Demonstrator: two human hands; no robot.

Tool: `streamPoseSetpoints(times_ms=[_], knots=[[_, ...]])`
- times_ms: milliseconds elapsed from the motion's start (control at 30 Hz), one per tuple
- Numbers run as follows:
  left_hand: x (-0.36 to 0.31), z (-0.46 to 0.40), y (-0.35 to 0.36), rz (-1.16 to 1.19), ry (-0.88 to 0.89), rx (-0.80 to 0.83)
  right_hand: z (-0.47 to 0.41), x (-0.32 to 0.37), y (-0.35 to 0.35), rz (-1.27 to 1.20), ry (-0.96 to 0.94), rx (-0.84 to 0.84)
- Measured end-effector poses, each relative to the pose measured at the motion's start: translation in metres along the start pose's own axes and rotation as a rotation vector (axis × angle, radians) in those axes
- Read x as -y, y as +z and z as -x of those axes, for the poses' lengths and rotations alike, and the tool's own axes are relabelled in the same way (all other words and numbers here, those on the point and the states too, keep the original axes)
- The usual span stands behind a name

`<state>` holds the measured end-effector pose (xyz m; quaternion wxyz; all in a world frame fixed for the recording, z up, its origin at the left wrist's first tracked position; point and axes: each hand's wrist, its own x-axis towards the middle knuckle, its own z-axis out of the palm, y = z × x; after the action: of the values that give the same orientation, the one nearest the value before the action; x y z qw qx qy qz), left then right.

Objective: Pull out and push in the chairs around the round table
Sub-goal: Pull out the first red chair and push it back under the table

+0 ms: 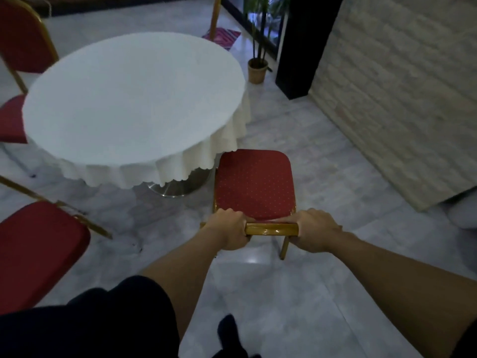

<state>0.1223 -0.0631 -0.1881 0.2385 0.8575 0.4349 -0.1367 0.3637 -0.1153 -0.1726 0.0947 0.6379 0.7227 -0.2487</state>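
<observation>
A red chair [254, 183] with a gold frame stands in front of me, its seat's far edge just at the hanging cloth of the round table [134, 99]. My left hand [228, 228] grips the left end of the chair's gold top rail. At the right end of the same rail, my right hand [313, 229] is closed around it. The table wears a white cloth over a shiny metal base [178, 187].
A second red chair [38, 251] stands near left, a third [18, 73] at the table's far left. A brick-pattern wall [402, 99] runs along the right, with a black pillar [302, 47] and a potted plant [258, 65] beyond. Pale tiled floor surrounds everything.
</observation>
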Motion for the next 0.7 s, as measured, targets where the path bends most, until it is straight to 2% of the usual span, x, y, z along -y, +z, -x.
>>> streamPoseSetpoints(times_ms=[433,700], knots=[[-0.037,-0.007,0.009,0.120,-0.279,-0.024,-0.022,-0.041,-0.024,0.052,-0.225,0.100],[-0.135,-0.009,0.032,0.242,-0.478,-0.116,-0.019,-0.101,-0.046,0.223,-0.430,0.171]])
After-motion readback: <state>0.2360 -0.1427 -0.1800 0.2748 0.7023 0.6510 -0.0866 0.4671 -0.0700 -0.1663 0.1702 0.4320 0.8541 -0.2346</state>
